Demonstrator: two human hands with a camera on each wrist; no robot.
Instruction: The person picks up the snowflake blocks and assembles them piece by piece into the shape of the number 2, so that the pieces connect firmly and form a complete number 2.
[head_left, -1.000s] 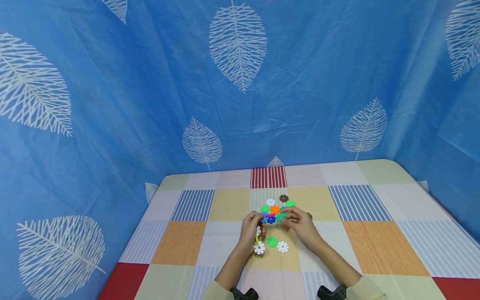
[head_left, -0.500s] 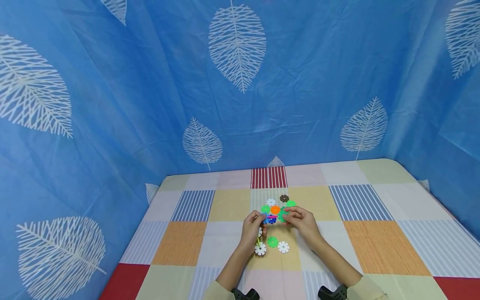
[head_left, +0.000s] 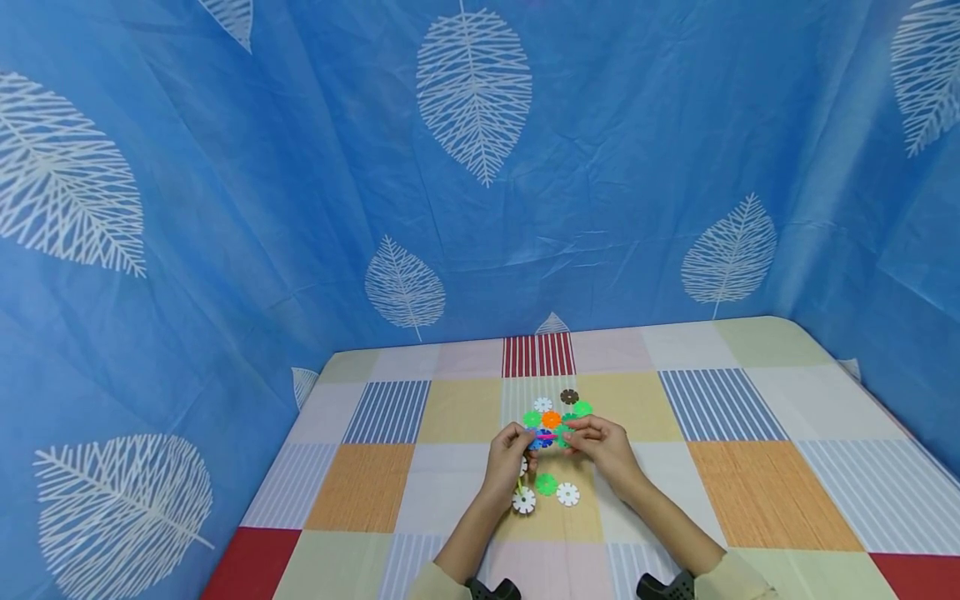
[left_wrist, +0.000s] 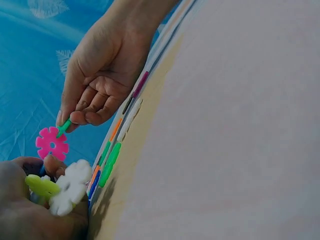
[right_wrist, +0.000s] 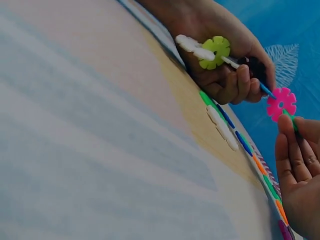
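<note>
At the lower centre of the head view, the left hand (head_left: 502, 460) grips a chain of thin notched discs, smooth like plastic, ending in a pink disc (right_wrist: 288, 98). The right hand (head_left: 611, 452) pinches a green disc (left_wrist: 63, 128), touching the pink rim. Flower-shaped loose discs (head_left: 547, 478) lie on patchwork cloth (head_left: 765, 496).

We can read no text, label, brand, number or sign in any of the three views.
</note>
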